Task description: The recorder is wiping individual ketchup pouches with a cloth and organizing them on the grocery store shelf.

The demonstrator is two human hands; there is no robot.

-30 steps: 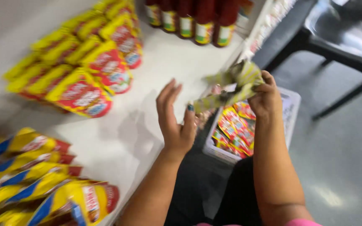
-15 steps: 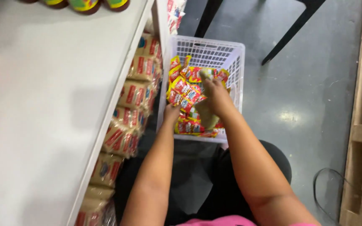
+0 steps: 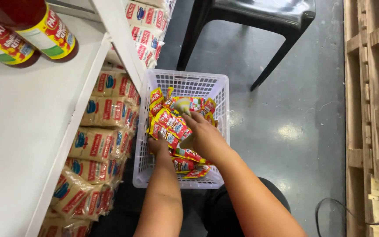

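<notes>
Both hands down in the white plastic basket [image 3: 221, 94] on the floor, just in front of my knees. Left hand [image 3: 158, 145] lies at the near left side of the heap of red-and-yellow sachets [image 3: 172, 125], fingers curled into the packs; I cannot tell whether that grip has closed on anything, since the fingertips are buried. Right hand [image 3: 205, 136] rests on top of the heap, grip closed around a crumpled pale yellow-green wrapper [image 3: 181, 106] that pokes out toward the far end of the basket.

Surroundings: white shelf [image 3: 27, 145] at my left with two red sauce bottles [image 3: 44, 28] on its top board; brown paper packets [image 3: 97, 142] stacked on the lower level, just beside the basket. Black chair [image 3: 259, 17] beyond the basket, wooden pallets [image 3: 373, 87] along the right edge.

Handling notes, my judgement: sachets are slick and loosely piled, so they will slide if pinched singly. Better to gather a small bunch with flat fingers from beneath, thumb on top, and keep them facing one way. The wrapper occupies the right grip; only the left is free to sort. Lift straight up, clear of the basket wall, so no corners catch in the mesh.
</notes>
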